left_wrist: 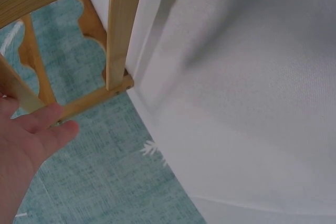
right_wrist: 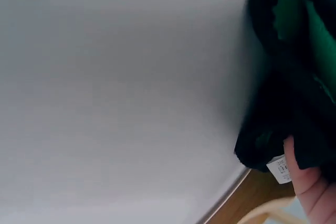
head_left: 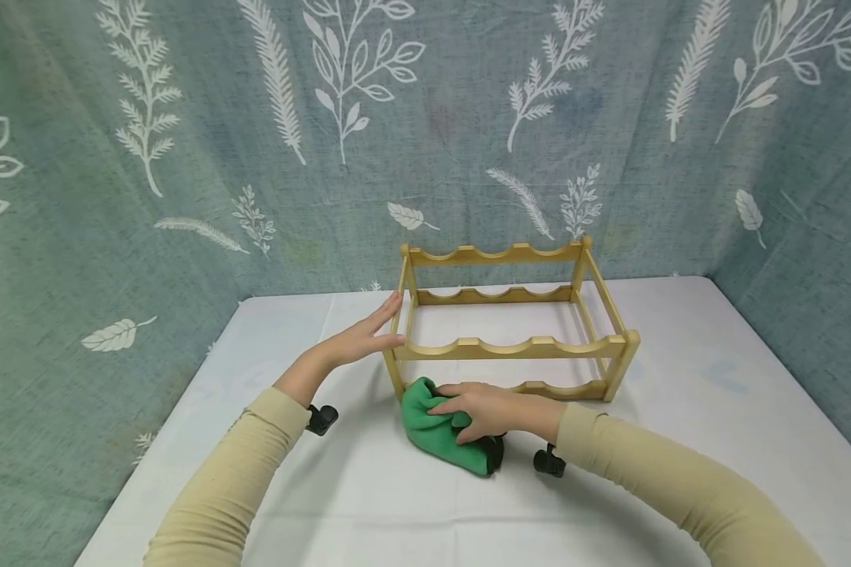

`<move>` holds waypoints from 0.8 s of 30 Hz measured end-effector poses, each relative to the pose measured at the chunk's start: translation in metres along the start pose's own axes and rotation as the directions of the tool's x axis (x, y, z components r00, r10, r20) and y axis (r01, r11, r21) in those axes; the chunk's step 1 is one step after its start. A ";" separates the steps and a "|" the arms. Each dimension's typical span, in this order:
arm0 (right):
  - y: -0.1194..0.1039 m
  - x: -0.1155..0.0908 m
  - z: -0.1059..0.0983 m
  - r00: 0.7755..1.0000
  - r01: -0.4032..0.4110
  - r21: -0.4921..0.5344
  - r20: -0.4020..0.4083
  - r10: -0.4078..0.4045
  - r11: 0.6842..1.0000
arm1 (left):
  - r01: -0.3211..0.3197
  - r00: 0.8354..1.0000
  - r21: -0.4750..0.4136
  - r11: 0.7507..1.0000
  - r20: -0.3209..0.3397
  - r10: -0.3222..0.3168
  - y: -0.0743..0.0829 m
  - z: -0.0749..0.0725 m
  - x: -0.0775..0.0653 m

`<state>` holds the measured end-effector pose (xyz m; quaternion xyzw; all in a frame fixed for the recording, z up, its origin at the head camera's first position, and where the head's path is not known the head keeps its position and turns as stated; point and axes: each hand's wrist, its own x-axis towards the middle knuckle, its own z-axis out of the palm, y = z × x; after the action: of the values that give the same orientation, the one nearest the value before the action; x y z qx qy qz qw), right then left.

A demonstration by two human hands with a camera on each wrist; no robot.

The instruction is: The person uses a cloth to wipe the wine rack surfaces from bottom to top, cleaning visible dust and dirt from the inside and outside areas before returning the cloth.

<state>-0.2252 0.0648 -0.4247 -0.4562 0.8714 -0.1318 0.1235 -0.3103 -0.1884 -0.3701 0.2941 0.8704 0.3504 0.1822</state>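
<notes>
A wooden rack [head_left: 503, 349] with scalloped rails stands on the white table. My left hand [head_left: 358, 340] is at its left side, fingers extended along the upper side bar; the left wrist view shows the fingertips [left_wrist: 65, 132] by the wood. In front of the rack's lower left corner, my right hand [head_left: 485, 411] grips a bunched green cloth [head_left: 425, 425] with a black edge. Seen from the right wrist, the cloth's dark border [right_wrist: 283, 61] folds over on itself, a finger [right_wrist: 299, 171] presses into the fold, and a small white tag [right_wrist: 281, 169] sticks out.
The white-covered table [head_left: 688, 378] extends on both sides of the rack and toward me. A blue-green curtain [head_left: 454, 118] with white leaf prints hangs behind it and along both sides. Small black wrist cameras [head_left: 322, 419] hang below both wrists.
</notes>
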 end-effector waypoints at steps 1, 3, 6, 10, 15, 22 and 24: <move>0.002 -0.005 0.000 1.000 -0.014 0.001 0.002 0.014 1.000 | 0.001 1.000 0.000 1.000 0.002 -0.001 0.000 0.000 0.001; 0.006 -0.015 0.001 0.999 -0.036 -0.009 0.003 0.037 0.999 | 0.002 1.000 0.005 1.000 0.003 -0.002 0.000 0.000 0.002; 0.014 -0.032 0.002 0.998 -0.066 -0.029 -0.008 0.066 0.997 | 0.010 1.000 0.001 1.000 0.009 -0.010 0.005 0.000 -0.001; 0.024 -0.056 0.001 0.995 -0.093 -0.041 -0.034 0.092 0.995 | 0.021 0.999 -0.016 1.000 0.029 -0.021 0.027 -0.003 -0.010; 0.042 -0.090 0.001 0.990 -0.123 -0.018 -0.078 0.121 0.992 | 0.024 0.999 -0.025 0.999 0.041 -0.023 0.036 -0.004 -0.014; 0.060 -0.134 0.000 0.981 -0.137 0.013 -0.135 0.137 0.991 | 0.027 0.999 -0.021 0.999 0.037 -0.026 0.037 -0.003 -0.014; 0.063 -0.145 0.000 0.976 -0.169 0.037 -0.136 0.172 0.985 | 0.028 0.999 -0.019 0.999 0.039 -0.028 0.037 -0.003 -0.013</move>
<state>-0.1926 0.2195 -0.4321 -0.3679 0.9120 -0.1630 0.0793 -0.2876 -0.1769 -0.3396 0.2867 0.8673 0.3506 0.2067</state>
